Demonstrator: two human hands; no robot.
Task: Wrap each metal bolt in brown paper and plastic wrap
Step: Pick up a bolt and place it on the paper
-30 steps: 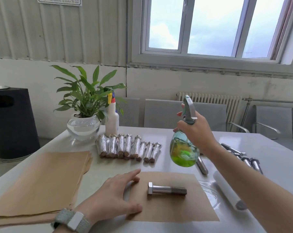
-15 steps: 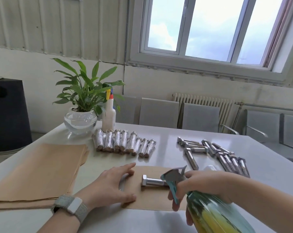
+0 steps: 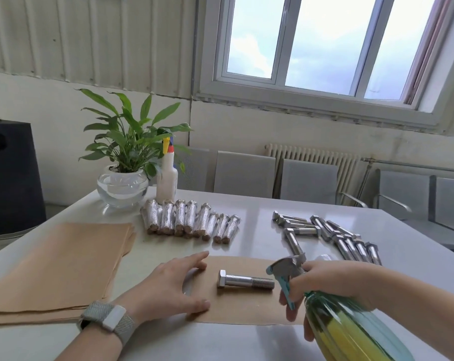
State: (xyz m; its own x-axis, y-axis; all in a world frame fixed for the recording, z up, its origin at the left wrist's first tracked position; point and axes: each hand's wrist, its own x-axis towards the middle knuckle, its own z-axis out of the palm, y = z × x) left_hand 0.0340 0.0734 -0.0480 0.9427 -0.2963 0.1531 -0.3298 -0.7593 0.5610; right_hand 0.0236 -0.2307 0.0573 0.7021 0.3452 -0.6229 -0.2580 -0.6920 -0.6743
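Observation:
A bare metal bolt (image 3: 245,280) lies on a single sheet of brown paper (image 3: 236,306) near the table's front edge, head to the left. My left hand (image 3: 168,287) rests flat on the sheet's left edge, fingers spread. My right hand (image 3: 327,285) grips the neck of a green-yellow spray bottle (image 3: 350,332), fingers on the trigger, its nozzle aimed left at the bolt's threaded end. A row of several wrapped bolts (image 3: 192,224) lies further back. Several unwrapped bolts (image 3: 324,235) lie at the right.
A stack of brown paper sheets (image 3: 56,264) covers the table's left side. A potted plant in a glass bowl (image 3: 123,178) and a white spray bottle (image 3: 167,175) stand at the back left. Grey chairs (image 3: 244,173) line the far side of the white table (image 3: 257,217).
My right hand brought the spray bottle down from above the table to beside the bolt, tilted with its nozzle toward it. My left hand stayed on the paper.

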